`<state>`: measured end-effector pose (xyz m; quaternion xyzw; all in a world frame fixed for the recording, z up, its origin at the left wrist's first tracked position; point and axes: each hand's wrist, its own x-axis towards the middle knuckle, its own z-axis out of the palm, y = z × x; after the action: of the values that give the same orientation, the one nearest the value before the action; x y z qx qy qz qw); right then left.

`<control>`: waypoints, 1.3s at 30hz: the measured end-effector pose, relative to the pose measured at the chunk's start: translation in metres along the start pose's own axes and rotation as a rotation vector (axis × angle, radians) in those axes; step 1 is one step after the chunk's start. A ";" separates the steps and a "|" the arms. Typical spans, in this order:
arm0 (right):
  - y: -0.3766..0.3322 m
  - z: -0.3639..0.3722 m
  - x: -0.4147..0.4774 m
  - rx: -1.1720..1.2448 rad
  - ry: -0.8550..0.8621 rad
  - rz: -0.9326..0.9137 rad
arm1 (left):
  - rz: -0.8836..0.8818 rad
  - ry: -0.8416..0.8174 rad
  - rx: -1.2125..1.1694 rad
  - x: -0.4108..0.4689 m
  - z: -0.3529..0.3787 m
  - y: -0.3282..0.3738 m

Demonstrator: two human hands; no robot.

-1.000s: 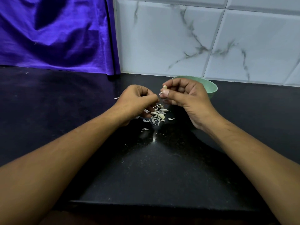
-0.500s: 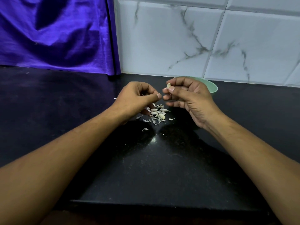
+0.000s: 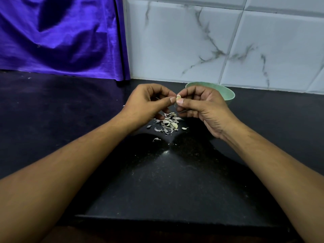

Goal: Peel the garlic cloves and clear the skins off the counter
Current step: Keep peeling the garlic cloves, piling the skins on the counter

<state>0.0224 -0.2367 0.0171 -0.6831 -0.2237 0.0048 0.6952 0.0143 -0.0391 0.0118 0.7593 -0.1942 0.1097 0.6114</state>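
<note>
Two forearms converge over the black counter [image 3: 157,181], wrists raised, thumb tips nearly meeting. Left hand [image 3: 147,102] and right hand [image 3: 205,106] each curl their fingers and pinch one garlic clove [image 3: 178,97] between thumb and forefinger. Loose skins [image 3: 169,124] lie heaped just below the fingertips; a green bowl [image 3: 228,95] stands behind the right knuckles.

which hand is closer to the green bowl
Right. The right hand is just in front of the green bowl, covering part of it; the left hand is further left, beyond the garlic clove.
</note>
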 end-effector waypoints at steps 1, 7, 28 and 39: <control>0.000 0.000 0.000 0.002 -0.001 0.000 | 0.000 -0.003 0.008 0.000 0.000 0.000; -0.002 -0.001 0.002 0.085 0.033 -0.012 | -0.022 -0.022 0.060 0.002 0.000 -0.003; -0.002 0.000 0.002 0.042 0.089 0.002 | 0.001 -0.008 0.170 0.001 -0.002 -0.004; 0.000 0.001 0.001 -0.068 0.106 -0.013 | -0.019 -0.010 0.166 0.000 0.000 -0.002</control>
<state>0.0231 -0.2355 0.0178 -0.7041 -0.1913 -0.0435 0.6825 0.0153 -0.0389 0.0100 0.8096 -0.1801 0.1158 0.5465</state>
